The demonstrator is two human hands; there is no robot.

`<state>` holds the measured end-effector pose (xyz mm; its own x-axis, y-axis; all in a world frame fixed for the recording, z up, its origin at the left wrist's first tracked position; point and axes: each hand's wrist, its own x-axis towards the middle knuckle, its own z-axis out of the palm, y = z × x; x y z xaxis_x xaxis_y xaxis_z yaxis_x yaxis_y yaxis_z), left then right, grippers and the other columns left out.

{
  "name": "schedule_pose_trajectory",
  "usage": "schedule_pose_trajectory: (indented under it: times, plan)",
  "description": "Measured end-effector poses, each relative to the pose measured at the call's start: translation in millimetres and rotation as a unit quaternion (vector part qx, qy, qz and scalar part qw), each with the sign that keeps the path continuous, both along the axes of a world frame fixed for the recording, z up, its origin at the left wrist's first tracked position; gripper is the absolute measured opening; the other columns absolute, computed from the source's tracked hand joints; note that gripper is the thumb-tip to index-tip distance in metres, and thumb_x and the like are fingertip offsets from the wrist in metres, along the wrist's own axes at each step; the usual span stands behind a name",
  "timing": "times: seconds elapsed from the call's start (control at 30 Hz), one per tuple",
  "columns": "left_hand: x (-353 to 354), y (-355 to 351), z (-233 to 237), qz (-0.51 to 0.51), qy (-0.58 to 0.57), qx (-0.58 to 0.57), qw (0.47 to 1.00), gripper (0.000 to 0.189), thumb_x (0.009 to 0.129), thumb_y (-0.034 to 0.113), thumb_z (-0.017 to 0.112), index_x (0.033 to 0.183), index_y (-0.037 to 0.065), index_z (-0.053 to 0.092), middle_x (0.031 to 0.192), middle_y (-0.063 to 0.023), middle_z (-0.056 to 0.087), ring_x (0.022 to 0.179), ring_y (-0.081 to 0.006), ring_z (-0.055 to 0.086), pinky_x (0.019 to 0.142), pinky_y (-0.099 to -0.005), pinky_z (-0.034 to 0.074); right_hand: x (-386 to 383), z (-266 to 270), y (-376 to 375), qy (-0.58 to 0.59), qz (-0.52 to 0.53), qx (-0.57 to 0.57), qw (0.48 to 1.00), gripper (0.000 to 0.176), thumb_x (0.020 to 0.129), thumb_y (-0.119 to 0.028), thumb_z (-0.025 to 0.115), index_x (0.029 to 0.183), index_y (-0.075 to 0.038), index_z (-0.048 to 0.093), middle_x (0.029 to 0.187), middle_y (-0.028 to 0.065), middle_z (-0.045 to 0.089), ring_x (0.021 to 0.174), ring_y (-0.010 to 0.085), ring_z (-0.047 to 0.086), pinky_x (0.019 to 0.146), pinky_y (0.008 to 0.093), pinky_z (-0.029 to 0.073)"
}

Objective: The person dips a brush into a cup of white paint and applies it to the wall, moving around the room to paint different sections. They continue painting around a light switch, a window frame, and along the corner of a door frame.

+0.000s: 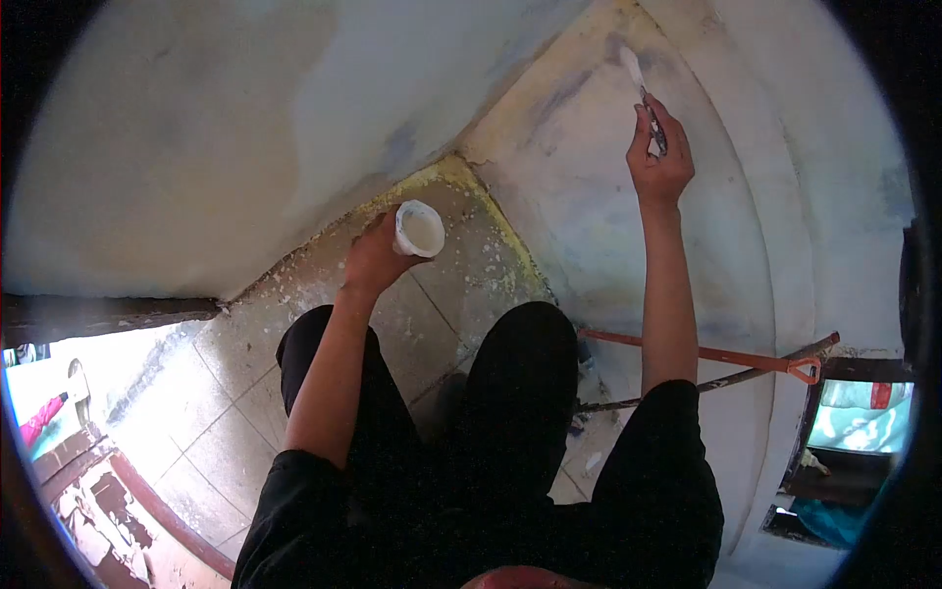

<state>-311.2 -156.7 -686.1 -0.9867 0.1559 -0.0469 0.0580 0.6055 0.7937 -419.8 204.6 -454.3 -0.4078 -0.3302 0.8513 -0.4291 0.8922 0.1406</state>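
My left hand [375, 255] is wrapped round a white plastic cup [422, 228], held over the floor with its mouth towards me. Inside the cup is a pale, whitish liquid. Up at the right wall [613, 211], my right hand [663, 162] grips a paintbrush [633, 71] by its dark, speckled handle. The brush's white-coated bristles point up at a greyish smudge near the top of that wall. Around it the surface is patchy, with yellowish, white and bluish-grey areas.
A second wall [196, 147] meets the right one at a corner. Paint spots cover the tiled floor [235, 442], with yellow along the corner edge. An orange-handled tool [687, 351] and a dark stick [756, 369] lean by the right wall. A peeling panel [123, 520] stands lower left.
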Motion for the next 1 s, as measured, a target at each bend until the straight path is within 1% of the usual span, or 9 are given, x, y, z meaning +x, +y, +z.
schedule_pose_trajectory:
  times: [0.07,0.2,0.3,0.5,0.6,0.7,0.77,0.9,1.0]
  plan:
    - [-4,2,-6,-0.004,-0.029,-0.015,0.999,0.1,0.07,0.047,0.096,0.154,0.017,0.051,0.139,-0.0153,0.069,0.128,-0.0377,0.066,0.107,-0.0518,0.054,5,-6,6,0.053,0.024,0.014,0.998,0.023,0.096,-0.013,0.078,0.119,-0.014,0.077,0.105,0.0093,0.079,0.09,0.0268,0.077,0.075,0.0367,0.063]
    - [-7,4,-14,-0.025,-0.03,-0.002,0.999,0.1,0.07,0.047,0.096,0.154,0.017,0.051,0.138,-0.0142,0.069,0.129,-0.0372,0.065,0.107,-0.0519,0.054,15,-93,17,-0.142,-0.07,0.041,0.987,0.027,0.097,-0.02,0.076,0.124,-0.015,0.076,0.105,0.0101,0.079,0.09,0.0274,0.077,0.077,0.0376,0.063]
    - [-1,6,-8,-0.007,-0.003,-0.025,1.0,0.1,0.07,0.046,0.097,0.153,0.017,0.051,0.137,-0.0134,0.069,0.127,-0.0374,0.066,0.105,-0.0519,0.055,20,-159,21,-0.182,-0.032,0.016,0.983,0.027,0.099,-0.024,0.074,0.124,-0.015,0.076,0.104,0.0122,0.078,0.092,0.0303,0.077,0.079,0.0411,0.063]
    - [4,-1,3,-0.001,-0.001,-0.001,1.0,0.099,0.069,0.045,0.097,0.152,0.017,0.052,0.136,-0.0132,0.07,0.126,-0.0374,0.067,0.103,-0.0515,0.056,23,-193,28,-0.454,-0.11,0.007,0.884,0.026,0.101,-0.027,0.071,0.122,-0.012,0.076,0.103,0.0159,0.078,0.095,0.0348,0.077,0.084,0.0467,0.062]
    - [1,-2,0,-0.01,-0.011,0.004,1.0,0.098,0.068,0.044,0.098,0.151,0.016,0.053,0.138,-0.0135,0.069,0.126,-0.0375,0.067,0.103,-0.0516,0.056,9,-176,34,-0.32,-0.032,0.014,0.947,0.022,0.099,-0.022,0.075,0.118,-0.012,0.078,0.105,0.0127,0.079,0.084,0.0285,0.077,0.075,0.0399,0.062]
    - [1,-3,-3,-0.011,-0.01,-0.002,1.0,0.101,0.069,0.048,0.098,0.152,0.014,0.051,0.139,-0.0165,0.069,0.13,-0.0388,0.066,0.109,-0.0496,0.054,11,-90,6,-0.272,-0.071,-0.008,0.96,0.024,0.101,-0.025,0.071,0.122,-0.014,0.077,0.106,0.0151,0.079,0.093,0.0345,0.077,0.079,0.0441,0.063]
    - [-1,-3,-11,-0.007,0.005,-0.001,1.0,0.1,0.068,0.045,0.098,0.152,0.016,0.051,0.139,-0.0142,0.069,0.127,-0.0373,0.067,0.104,-0.0515,0.055,12,-43,-3,-0.124,-0.054,-0.015,0.991,0.022,0.101,-0.023,0.073,0.119,-0.013,0.079,0.103,0.0112,0.079,0.082,0.0272,0.077,0.071,0.0386,0.062]
    - [-2,-1,-17,-0.008,0.017,-0.023,1.0,0.101,0.068,0.045,0.098,0.153,0.016,0.051,0.139,-0.0144,0.069,0.128,-0.0373,0.066,0.105,-0.0516,0.055,14,13,3,0.066,-0.029,-0.027,0.997,0.019,0.099,-0.016,0.077,0.117,-0.01,0.08,0.1,0.0089,0.08,0.076,0.0183,0.076,0.064,0.0305,0.06]
    - [-4,1,-13,-0.012,0.023,-0.009,1.0,0.102,0.068,0.045,0.098,0.153,0.016,0.051,0.138,-0.0155,0.069,0.126,-0.0384,0.067,0.104,-0.0518,0.056,17,18,9,0.114,-0.025,-0.023,0.993,0.018,0.098,-0.012,0.079,0.115,-0.009,0.08,0.099,0.0095,0.08,0.076,0.0188,0.076,0.063,0.0293,0.059]
